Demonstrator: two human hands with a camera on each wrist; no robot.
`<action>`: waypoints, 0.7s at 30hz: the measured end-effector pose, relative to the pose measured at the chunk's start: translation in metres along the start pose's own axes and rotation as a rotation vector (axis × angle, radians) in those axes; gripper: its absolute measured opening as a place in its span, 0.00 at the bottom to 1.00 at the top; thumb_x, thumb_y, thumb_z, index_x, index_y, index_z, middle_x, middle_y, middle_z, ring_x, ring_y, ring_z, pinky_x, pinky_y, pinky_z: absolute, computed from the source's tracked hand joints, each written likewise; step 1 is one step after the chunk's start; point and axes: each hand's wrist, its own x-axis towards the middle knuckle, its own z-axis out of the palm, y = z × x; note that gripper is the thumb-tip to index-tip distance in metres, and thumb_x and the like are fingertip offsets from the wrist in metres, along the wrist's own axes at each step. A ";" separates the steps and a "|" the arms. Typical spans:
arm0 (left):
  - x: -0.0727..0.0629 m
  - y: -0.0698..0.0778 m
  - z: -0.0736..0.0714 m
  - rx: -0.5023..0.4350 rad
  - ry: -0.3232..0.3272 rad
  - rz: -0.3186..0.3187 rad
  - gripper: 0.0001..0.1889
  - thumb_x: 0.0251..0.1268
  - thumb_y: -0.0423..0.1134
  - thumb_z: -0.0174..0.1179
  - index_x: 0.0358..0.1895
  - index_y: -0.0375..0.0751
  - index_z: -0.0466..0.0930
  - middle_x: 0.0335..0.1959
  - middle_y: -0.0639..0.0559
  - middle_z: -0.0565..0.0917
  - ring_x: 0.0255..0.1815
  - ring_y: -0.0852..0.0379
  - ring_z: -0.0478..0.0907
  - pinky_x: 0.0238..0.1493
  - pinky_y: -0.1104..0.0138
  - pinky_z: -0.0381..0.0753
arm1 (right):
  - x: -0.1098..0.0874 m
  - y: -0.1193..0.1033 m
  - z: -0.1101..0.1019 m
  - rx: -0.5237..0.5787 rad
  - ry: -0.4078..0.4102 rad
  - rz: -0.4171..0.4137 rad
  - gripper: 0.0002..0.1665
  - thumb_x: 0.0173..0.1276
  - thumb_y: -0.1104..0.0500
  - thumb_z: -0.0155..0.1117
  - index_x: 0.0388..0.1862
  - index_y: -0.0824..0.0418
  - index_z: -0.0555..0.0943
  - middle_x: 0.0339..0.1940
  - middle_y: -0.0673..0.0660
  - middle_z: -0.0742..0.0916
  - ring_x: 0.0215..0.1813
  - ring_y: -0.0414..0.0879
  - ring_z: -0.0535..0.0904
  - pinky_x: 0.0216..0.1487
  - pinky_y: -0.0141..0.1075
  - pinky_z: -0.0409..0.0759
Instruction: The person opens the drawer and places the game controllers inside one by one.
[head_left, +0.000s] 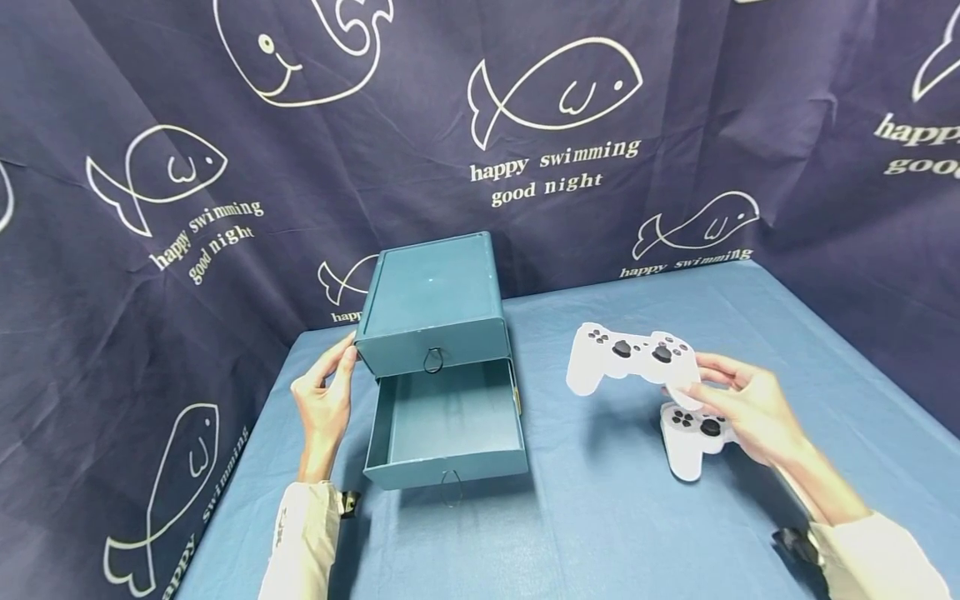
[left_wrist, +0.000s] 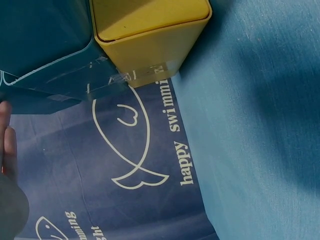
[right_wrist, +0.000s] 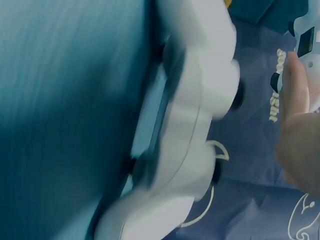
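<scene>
My right hand grips a white game controller by its right handle, holding it raised over the table; in the right wrist view this controller shows at the upper right. Below it, a second white game controller lies on the cloth, partly hidden by the hand; it looms blurred in the right wrist view. My left hand touches the left side of a teal drawer box near its front corner, fingers fairly straight. The box's lower drawer is pulled out, and nothing shows inside.
A blue cloth covers the table. Dark blue fabric printed with fish hangs behind and at both sides. Small wire loops hang on the drawer fronts. In the left wrist view, a yellow box part adjoins the teal one.
</scene>
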 end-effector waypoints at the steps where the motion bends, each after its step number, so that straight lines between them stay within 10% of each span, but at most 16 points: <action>1: 0.000 0.002 0.000 0.001 0.000 0.000 0.15 0.64 0.16 0.63 0.52 0.27 0.88 0.40 0.31 0.88 0.39 0.68 0.86 0.50 0.72 0.79 | -0.001 0.000 0.004 0.022 -0.013 -0.005 0.28 0.69 0.80 0.61 0.50 0.48 0.88 0.44 0.49 0.91 0.40 0.40 0.89 0.39 0.31 0.85; 11: 0.000 0.009 0.000 0.006 0.003 0.006 0.15 0.64 0.16 0.63 0.52 0.27 0.88 0.39 0.31 0.88 0.40 0.68 0.86 0.50 0.72 0.78 | -0.004 0.000 0.042 0.133 -0.165 -0.049 0.28 0.70 0.82 0.55 0.56 0.56 0.86 0.49 0.56 0.90 0.45 0.53 0.90 0.44 0.37 0.85; 21: -0.001 -0.003 0.000 0.004 0.008 -0.002 0.15 0.64 0.16 0.64 0.52 0.29 0.88 0.39 0.32 0.89 0.39 0.63 0.87 0.49 0.72 0.79 | -0.005 0.004 0.080 0.060 -0.120 -0.059 0.26 0.67 0.81 0.61 0.55 0.58 0.84 0.47 0.54 0.90 0.42 0.45 0.90 0.40 0.37 0.86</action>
